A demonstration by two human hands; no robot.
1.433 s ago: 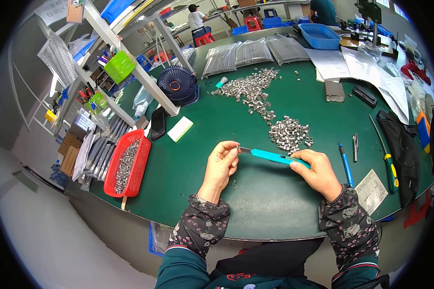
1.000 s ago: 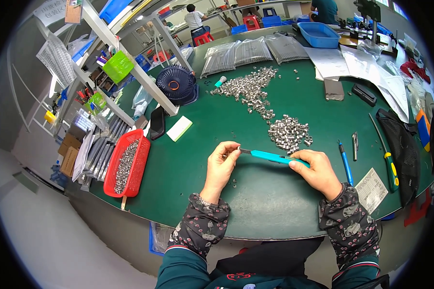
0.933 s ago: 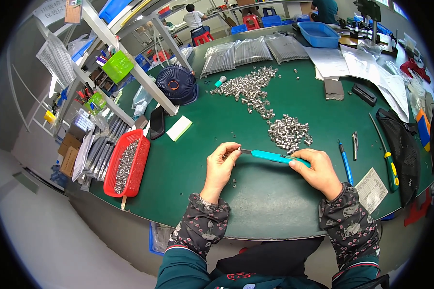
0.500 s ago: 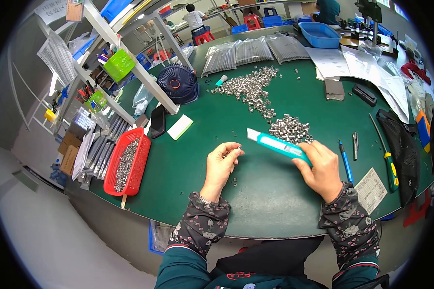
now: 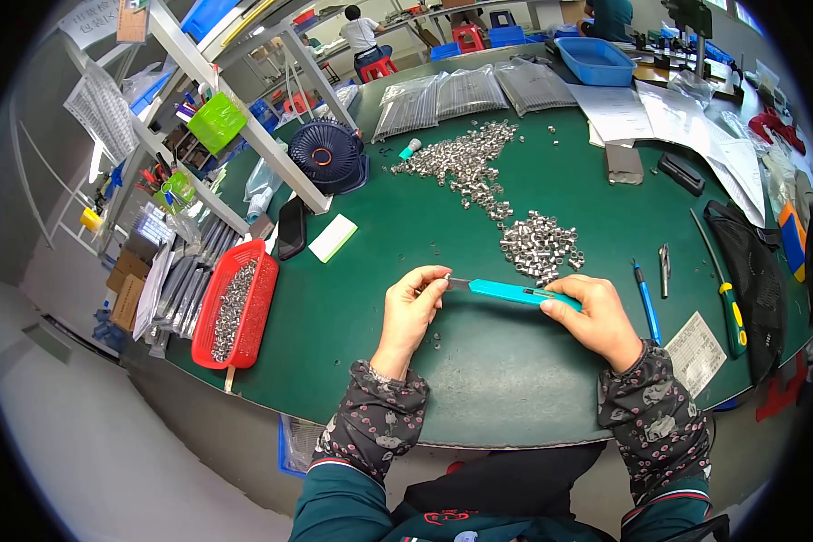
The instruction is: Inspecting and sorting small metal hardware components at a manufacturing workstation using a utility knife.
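My right hand [image 5: 594,316] is closed round the handle of a teal utility knife [image 5: 513,292]. Its blade points left and meets the fingertips of my left hand [image 5: 410,312]. Between thumb and forefinger, that hand pinches a small metal ring [image 5: 447,276], mostly covered by the fingers. Just beyond the knife lies a pile of short silver metal rings [image 5: 540,246]. A larger spread of the same rings [image 5: 465,163] reaches toward the far side of the green table [image 5: 379,298]. A few loose bits lie near my left hand.
At left stands a red basket [image 5: 260,312] of metal pieces, beside a phone [image 5: 292,228] and a dark blue fan [image 5: 328,155]. On the right lie a blue pen-like tool [image 5: 647,303], a screwdriver [image 5: 730,316] and a black bag [image 5: 745,280]. Bagged rods [image 5: 471,93] line the back.
My right hand has turned and lowered the knife, bringing its blade to the ring at my left fingertips. My left hand stays almost in place, still pinching.
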